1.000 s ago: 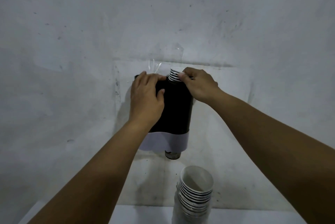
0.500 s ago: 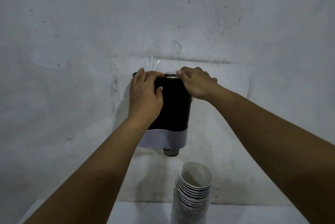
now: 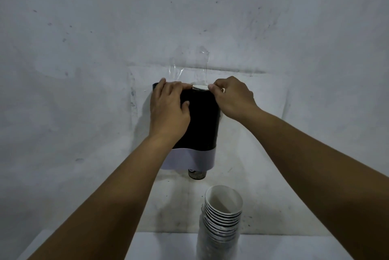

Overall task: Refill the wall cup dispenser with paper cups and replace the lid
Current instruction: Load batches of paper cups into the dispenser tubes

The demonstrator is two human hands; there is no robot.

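Observation:
A black wall cup dispenser (image 3: 202, 120) with a white lower band (image 3: 195, 159) hangs on the wall at the middle. My left hand (image 3: 168, 108) grips its upper left side, fingers over the top edge. My right hand (image 3: 232, 97) is at the top right, thumb and fingers pinched on the white rim of the paper cups (image 3: 200, 87) that shows at the dispenser's mouth. A cup's dark bottom (image 3: 196, 174) sticks out below the band. A small dark edge (image 3: 155, 86) shows left of my left hand; I cannot tell if it is the lid.
A tall stack of white paper cups (image 3: 223, 213) stands on the white table (image 3: 164, 247) below and to the right of the dispenser. Clear plastic tape (image 3: 189, 66) is stuck on the grey wall just above the dispenser.
The cup rims that stuck out above the dispenser a second ago have sunk into it under my right hand. My left hand has kept its hold on the dispenser.

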